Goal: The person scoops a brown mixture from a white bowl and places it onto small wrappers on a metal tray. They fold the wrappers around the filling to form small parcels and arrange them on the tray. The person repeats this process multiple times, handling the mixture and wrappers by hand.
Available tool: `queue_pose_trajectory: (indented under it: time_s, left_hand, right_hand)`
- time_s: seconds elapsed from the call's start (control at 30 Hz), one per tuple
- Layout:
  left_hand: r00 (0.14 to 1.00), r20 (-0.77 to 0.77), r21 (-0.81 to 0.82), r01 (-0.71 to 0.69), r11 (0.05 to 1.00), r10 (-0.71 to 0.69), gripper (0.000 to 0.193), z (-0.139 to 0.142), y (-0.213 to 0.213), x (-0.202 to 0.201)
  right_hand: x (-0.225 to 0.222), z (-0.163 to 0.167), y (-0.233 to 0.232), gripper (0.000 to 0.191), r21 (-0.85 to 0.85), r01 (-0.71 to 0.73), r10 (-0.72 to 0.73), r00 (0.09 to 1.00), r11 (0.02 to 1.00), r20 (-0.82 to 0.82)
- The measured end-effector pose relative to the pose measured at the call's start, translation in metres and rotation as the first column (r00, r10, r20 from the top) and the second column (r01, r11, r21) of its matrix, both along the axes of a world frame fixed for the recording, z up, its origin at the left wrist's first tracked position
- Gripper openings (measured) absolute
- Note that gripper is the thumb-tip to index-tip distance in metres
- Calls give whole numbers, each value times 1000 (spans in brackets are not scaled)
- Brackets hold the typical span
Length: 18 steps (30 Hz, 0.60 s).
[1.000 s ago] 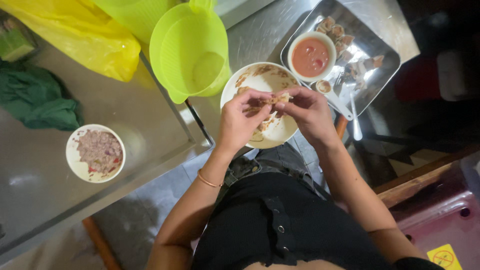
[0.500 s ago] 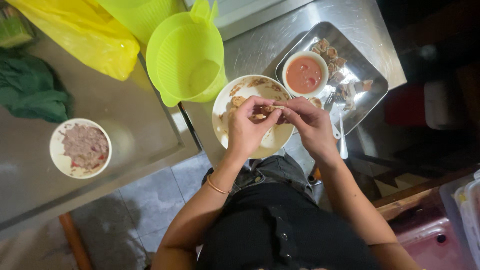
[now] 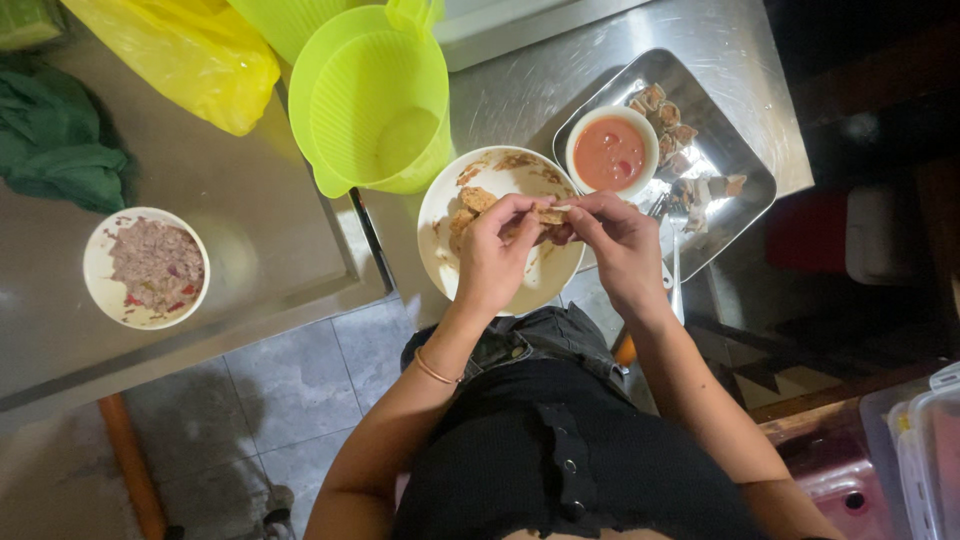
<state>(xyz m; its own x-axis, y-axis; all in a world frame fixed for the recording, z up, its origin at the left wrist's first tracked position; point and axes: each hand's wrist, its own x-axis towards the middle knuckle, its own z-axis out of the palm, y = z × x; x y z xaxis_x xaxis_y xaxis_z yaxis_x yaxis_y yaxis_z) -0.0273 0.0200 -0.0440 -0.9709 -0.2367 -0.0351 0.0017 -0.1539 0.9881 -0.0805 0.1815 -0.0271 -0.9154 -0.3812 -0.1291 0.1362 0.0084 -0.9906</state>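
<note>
Head view, looking straight down. Both hands are meeting over a white plate (image 3: 440, 250) that is sitting at the near edge of a steel table (image 3: 250, 230). The left hand (image 3: 492, 260) is closing its grip on a small folded piece of flat wrapper (image 3: 550, 214), thumb and fingertips pinching its left end. The right hand (image 3: 622, 245) is pinching the same piece from the other side, so both grips are clenched on the wrapper and it is hanging just above the plate's right half. Whether filling is inside the fold cannot be told. A thin bracelet (image 3: 436, 369) is circling the left wrist.

On the plate, browned food scraps (image 3: 478, 198) are lying beside the left hand, with smears along the far rim.

Just right of the plate, a metal tray (image 3: 745, 180) is resting at an angle. It is carrying a white bowl of orange-red sauce (image 3: 611, 152) and several small rolled pieces (image 3: 668, 110) along its far and right sides.

Beyond the plate, a lime-green plastic basket (image 3: 375, 100) is touching or just clearing the plate's far rim. Well to the left, a white bowl of pinkish minced mixture (image 3: 147, 266) is sitting alone. A yellow plastic bag (image 3: 180, 55) and a green cloth (image 3: 55, 140) are lying at the far left.
</note>
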Motion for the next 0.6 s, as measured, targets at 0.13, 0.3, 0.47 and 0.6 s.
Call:
queue_pose_trajectory:
  time_s: [0.13, 0.3, 0.47, 0.6]
  left_hand:
    - [991, 97, 233, 68, 970, -93, 27, 3, -8, 1]
    - [964, 266, 15, 25, 1000, -28, 28, 14, -15, 3]
    - [996, -28, 62, 87, 994, -85, 18, 12, -32, 3]
    - [996, -8, 90, 85, 992, -85, 11, 4, -43, 2]
  right_hand:
    - [-3, -2, -3, 16, 33, 30, -30, 999, 999, -12]
    - [-3, -7, -14, 13, 2, 28, -28, 1000, 1000, -4]
    - [2, -12, -26, 12, -10, 44, -44, 999, 999, -3]
    - [6, -17, -35, 12, -55, 91, -88, 995, 994, 46]
